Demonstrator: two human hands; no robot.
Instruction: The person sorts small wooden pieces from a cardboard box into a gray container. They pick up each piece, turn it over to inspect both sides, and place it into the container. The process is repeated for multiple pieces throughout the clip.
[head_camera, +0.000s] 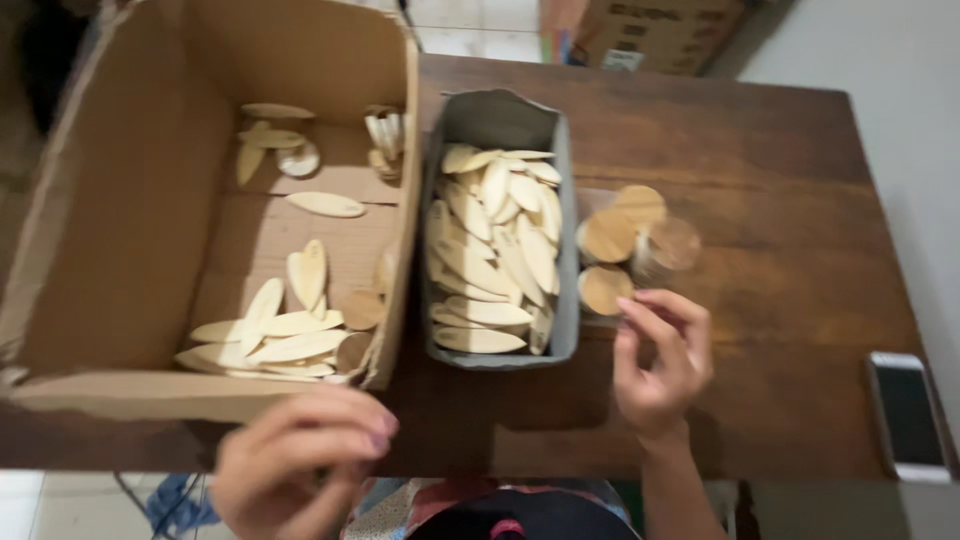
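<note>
Three round wooden discs (607, 236) lie just beyond the right hand's (660, 360) fingers (640, 312).

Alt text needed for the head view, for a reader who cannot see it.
A person's right hand reaches toward round wooden discs beside a grey tray of oval wooden pieces on a dark wooden table. The left hand hovers below a cardboard box; a phone lies right.

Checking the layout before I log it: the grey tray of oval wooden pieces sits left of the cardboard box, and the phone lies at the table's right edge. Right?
Not quite. In the head view the grey tray sits right of the cardboard box, not left. The phone does lie at the right edge of the table.
</note>
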